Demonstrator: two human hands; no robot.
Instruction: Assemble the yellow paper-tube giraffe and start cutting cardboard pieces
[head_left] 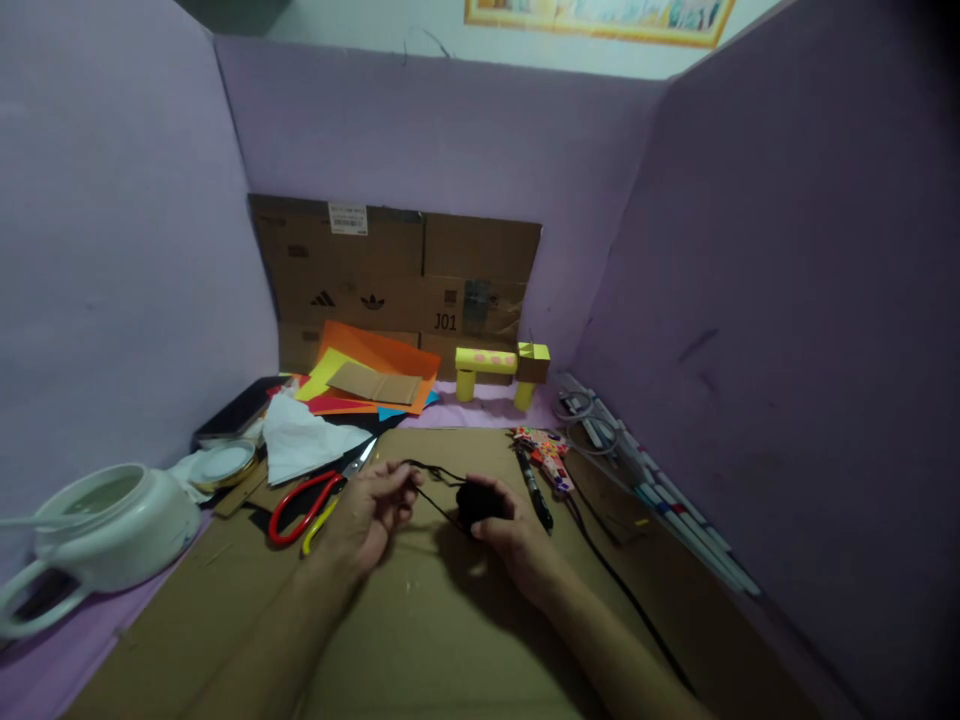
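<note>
In front of me my right hand (521,530) is curled round a dark ball of black yarn (476,505). A strand of black yarn (439,508) runs from the ball to my left hand (379,510), which pinches it between thumb and fingers. Both hands are above a brown cardboard sheet (420,650). Just left of my left hand lie red-handled scissors (304,510) and a yellow handle (319,527) of some tool. A black marker (534,490) and a flower-patterned piece (544,450) lie beyond my right hand.
A white pot (120,540) stands at left, near a round lid (223,462) and crumpled white tissue (307,435). Coloured paper (375,350) and a yellow paper figure (484,360) are at the back. White rods (682,510) line the right wall; a black cord (630,590) trails nearby.
</note>
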